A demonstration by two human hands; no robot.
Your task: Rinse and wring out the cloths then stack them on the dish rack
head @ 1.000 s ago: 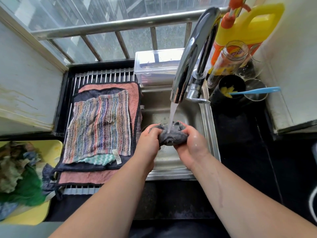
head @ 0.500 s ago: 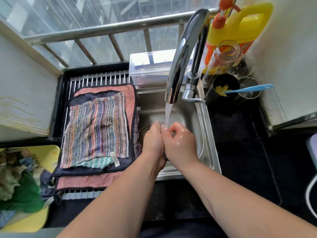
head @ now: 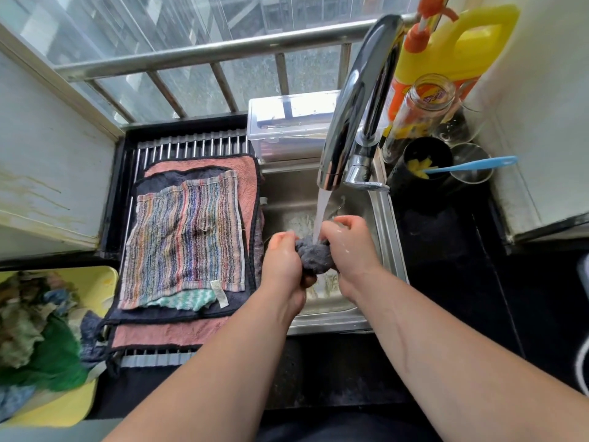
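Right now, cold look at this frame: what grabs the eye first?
Dead centre, the left hand and right hand grip a balled grey cloth under water running from the chrome faucet over the sink. Left of that, a striped cloth tops the stack on the dish rack. A bright yellow jug stands at upper right.

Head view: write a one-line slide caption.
Left hand and right hand grip a grey cloth under running tap, beside cloths stacked on dish rack.

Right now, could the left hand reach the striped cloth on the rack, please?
Probably yes. The striped cloth lies topmost on the rack, beside the left hand, with nothing over it. That hand must first release the grey cloth it grips with the right hand.
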